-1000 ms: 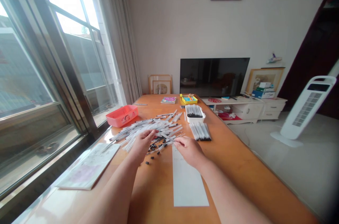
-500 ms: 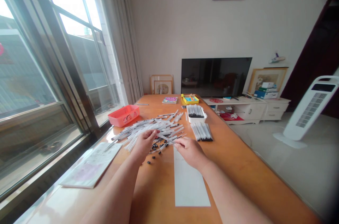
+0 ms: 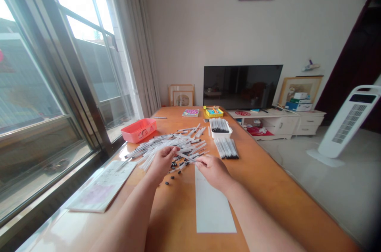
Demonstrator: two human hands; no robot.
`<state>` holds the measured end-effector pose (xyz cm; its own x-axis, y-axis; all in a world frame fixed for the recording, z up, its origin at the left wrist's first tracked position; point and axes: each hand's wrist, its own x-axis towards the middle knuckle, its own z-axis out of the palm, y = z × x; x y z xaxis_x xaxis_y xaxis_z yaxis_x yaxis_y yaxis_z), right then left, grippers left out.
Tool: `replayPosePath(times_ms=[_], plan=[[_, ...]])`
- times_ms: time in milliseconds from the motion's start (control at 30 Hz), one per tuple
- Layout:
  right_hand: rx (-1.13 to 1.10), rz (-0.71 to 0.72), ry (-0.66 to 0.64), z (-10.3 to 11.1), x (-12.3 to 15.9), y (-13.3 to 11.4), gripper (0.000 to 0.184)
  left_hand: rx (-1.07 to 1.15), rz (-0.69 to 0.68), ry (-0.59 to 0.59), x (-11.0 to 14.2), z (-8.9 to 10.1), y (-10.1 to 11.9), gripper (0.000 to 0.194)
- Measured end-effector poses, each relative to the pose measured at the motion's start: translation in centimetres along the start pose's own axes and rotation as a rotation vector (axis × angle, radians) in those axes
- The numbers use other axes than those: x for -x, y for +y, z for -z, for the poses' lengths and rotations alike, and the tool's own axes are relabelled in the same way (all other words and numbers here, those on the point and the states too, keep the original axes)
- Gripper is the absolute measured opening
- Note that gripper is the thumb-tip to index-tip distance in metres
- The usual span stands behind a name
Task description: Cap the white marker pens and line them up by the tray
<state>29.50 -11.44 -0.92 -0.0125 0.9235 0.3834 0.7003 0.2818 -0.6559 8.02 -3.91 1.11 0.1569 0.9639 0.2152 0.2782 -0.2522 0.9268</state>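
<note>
Between my hands is a translucent white pen barrel, slanting down to the right. My left hand pinches its upper left end, and my right hand grips the lower right end. Beyond them lies a loose heap of pen parts, mostly clear barrels and thin dark refills. Small black pen caps are scattered just below the held barrel. To the right of the heap is a neat row of pens with black ends toward me. A white basket behind it holds more such pens.
A strip of white paper lies under my right hand. On the left are a paper booklet and a red plastic bin. Farther back stand a yellow box and a colourful booklet. The table's right edge slopes toward me.
Both hands keep nearly the same position with the pen barrel between them. Only a very slight shift of the view shows.
</note>
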Motion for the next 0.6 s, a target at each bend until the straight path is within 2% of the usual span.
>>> replayPosePath(times_ms=[67, 200, 467, 600], plan=[[-0.003, -0.002, 0.002, 0.0, 0.0, 0.1, 0.020, 0.008, 0.006, -0.033, 0.0, 0.0, 0.1, 0.053], [0.000, 0.015, 0.016, -0.1, 0.0, 0.1, 0.021, 0.011, 0.002, -0.009, 0.1, 0.0, 0.1, 0.055], [-0.012, 0.026, 0.013, -0.3, 0.1, -0.3, 0.021, 0.211, -0.005, -0.083, -0.5, -0.3, -1.1, 0.052], [-0.015, -0.012, -0.003, -0.3, 0.1, -0.1, 0.020, 0.193, 0.001, -0.017, -0.8, 0.0, -1.6, 0.052]])
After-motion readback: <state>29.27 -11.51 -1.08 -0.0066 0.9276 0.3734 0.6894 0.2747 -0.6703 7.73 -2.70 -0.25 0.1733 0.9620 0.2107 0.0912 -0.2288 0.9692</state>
